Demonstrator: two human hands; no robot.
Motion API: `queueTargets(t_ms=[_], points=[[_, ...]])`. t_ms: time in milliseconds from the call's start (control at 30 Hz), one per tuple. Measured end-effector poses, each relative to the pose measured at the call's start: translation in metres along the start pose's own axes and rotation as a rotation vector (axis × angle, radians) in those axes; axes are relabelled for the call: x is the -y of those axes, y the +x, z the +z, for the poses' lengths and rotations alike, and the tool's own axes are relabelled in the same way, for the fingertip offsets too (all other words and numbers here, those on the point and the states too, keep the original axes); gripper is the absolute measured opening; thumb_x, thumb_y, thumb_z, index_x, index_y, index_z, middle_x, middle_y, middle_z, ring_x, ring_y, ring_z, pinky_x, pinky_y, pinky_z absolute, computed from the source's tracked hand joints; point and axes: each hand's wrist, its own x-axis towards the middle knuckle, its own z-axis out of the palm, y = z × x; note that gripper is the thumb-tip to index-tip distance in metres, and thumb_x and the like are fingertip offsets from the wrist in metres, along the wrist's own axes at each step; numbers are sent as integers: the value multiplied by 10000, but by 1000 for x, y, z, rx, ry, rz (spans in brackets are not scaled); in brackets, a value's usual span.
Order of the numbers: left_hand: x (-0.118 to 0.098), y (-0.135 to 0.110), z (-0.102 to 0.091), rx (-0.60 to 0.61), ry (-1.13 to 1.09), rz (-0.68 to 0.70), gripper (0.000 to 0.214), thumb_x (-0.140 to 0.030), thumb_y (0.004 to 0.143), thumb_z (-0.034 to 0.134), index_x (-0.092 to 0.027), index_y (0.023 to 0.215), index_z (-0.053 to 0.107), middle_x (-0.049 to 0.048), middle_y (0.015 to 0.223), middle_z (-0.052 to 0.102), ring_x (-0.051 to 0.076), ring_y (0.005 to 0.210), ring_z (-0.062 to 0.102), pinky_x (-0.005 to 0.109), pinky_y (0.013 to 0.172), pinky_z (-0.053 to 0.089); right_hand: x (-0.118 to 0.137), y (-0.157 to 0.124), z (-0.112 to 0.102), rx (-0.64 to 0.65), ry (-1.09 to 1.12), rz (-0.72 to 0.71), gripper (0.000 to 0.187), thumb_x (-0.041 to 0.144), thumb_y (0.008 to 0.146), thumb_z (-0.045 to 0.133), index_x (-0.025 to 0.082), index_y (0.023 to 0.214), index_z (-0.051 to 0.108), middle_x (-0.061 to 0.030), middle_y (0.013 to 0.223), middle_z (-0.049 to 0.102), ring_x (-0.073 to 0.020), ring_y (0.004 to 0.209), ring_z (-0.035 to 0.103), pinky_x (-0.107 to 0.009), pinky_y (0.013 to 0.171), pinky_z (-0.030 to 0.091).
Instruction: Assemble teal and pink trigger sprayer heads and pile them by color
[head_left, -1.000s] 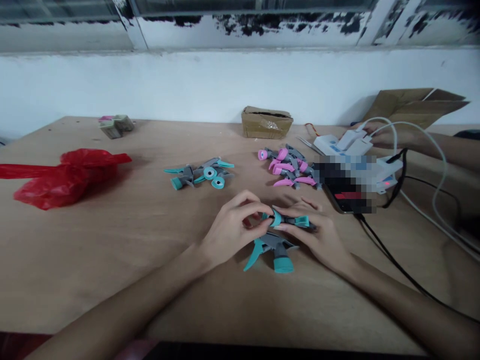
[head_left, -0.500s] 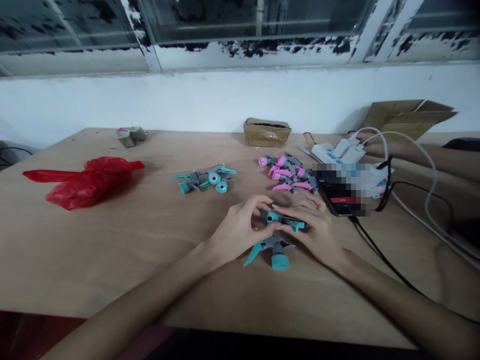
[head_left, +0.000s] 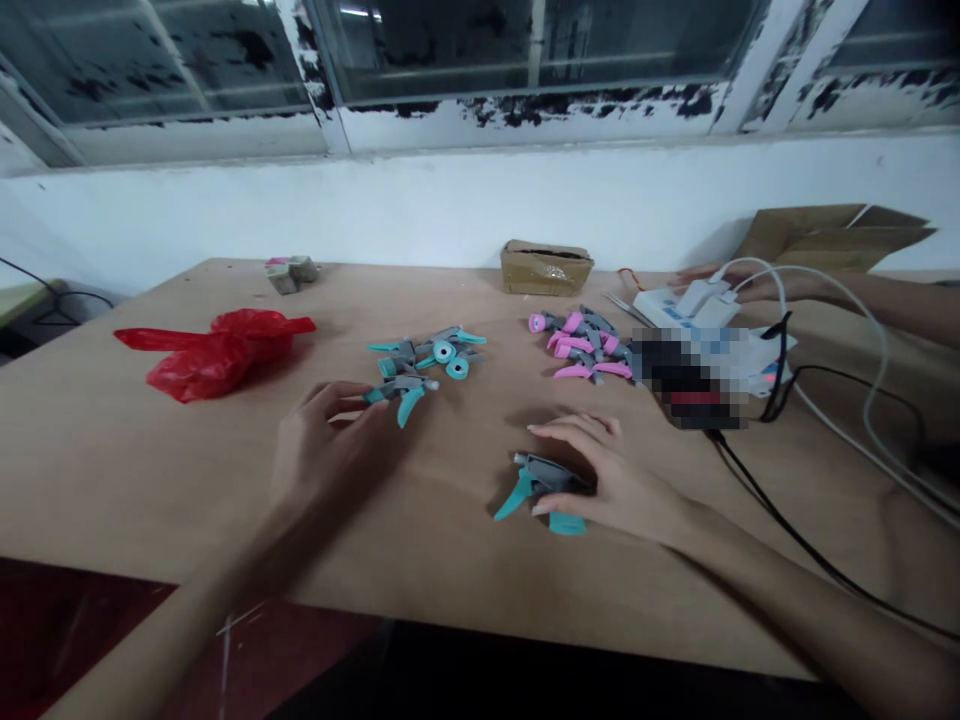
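My left hand holds a grey and teal spray trigger head by its fingertips, close to the pile of teal trigger heads. My right hand rests over another grey and teal trigger head on the wooden table, fingers curled around it. A pile of pink and grey trigger heads lies further back, to the right of the teal pile.
A red plastic bag lies at the left. A small cardboard box stands by the wall. White chargers and cables spread at the right, where another person's hand rests. An open carton is behind it.
My left hand has carried a teal trigger head from the middle leftwards to the teal pile. My right hand has dropped onto the trigger head lying on the table.
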Motion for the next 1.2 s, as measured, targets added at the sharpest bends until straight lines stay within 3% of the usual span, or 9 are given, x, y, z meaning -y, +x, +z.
queueTargets(t_ms=[167, 333, 433, 533, 600, 667, 767, 900, 1200], points=[[20, 1, 4, 25, 68, 89, 266, -441, 775, 591, -213, 910, 618, 45, 1028, 603, 191, 742, 668, 313, 648, 562, 5, 0, -13, 173, 73, -69, 852, 576, 615, 698, 266, 1338, 371, -99, 1297, 510, -272, 1222, 437, -504, 1034, 259], [22, 15, 15, 19, 371, 398, 238, -407, 838, 530, -233, 982, 605, 65, 1026, 609, 241, 876, 622, 394, 797, 509, -3, 1, -27, 384, 107, -101, 862, 586, 579, 715, 378, 1343, 374, -62, 1412, 390, -291, 1307, 321, -505, 1024, 277], [15, 15, 16, -67, 489, 547, 301, -390, 834, 553, -241, 1095, 565, 95, 1107, 573, 295, 1046, 542, 432, 875, 464, -6, 1, -24, 362, 47, -134, 745, 582, 563, 728, 432, 1251, 483, -42, 1407, 405, -318, 1295, 328, -553, 1010, 255], [-7, 0, 19, -131, 400, 629, 307, -329, 820, 592, -217, 1104, 553, 104, 1099, 556, 265, 1004, 556, 399, 864, 473, -9, 1, -15, 299, 9, -146, 664, 601, 579, 709, 417, 1195, 546, -44, 1375, 445, -308, 1280, 350, -555, 1017, 232], [-27, -17, 24, -47, 278, 670, 218, -262, 837, 576, -209, 1048, 572, 70, 1003, 581, 216, 944, 583, 352, 853, 478, -10, 1, -8, 240, -15, -134, 626, 597, 612, 690, 391, 1189, 558, -55, 1338, 477, -284, 1259, 386, -542, 1033, 207], [-49, -34, 33, 178, 153, 709, 164, -216, 854, 551, -208, 1014, 585, 37, 959, 595, 163, 893, 596, 291, 823, 485, -11, 2, -3, 162, -28, -126, 588, 578, 635, 683, 360, 1172, 578, -64, 1274, 525, -259, 1219, 438, -518, 1041, 204], [-74, -49, 50, 431, -22, 644, 144, -205, 857, 542, -202, 982, 613, 24, 946, 616, 139, 885, 600, 261, 810, 479, -11, 2, 0, 33, -24, -122, 513, 563, 660, 664, 302, 1101, 625, -70, 1183, 584, -233, 1159, 494, -473, 1028, 241], [-93, -42, 67, 540, -156, 528, 126, -204, 804, 610, -196, 927, 635, 13, 920, 638, 133, 851, 597, 259, 809, 468, -13, 2, -2, -126, -15, -92, 431, 582, 719, 584, 235, 963, 658, -71, 1066, 631, -209, 1056, 554, -428, 970, 312], [-87, -22, 93, 814, -501, 172, 245, -238, 756, 667, -183, 986, 606, 11, 903, 638, 137, 816, 609, 249, 749, 485, -21, 5, 0, -233, -120, -43, 439, 610, 707, 584, 216, 887, 654, -45, 926, 628, -198, 949, 578, -446, 1006, 251]])
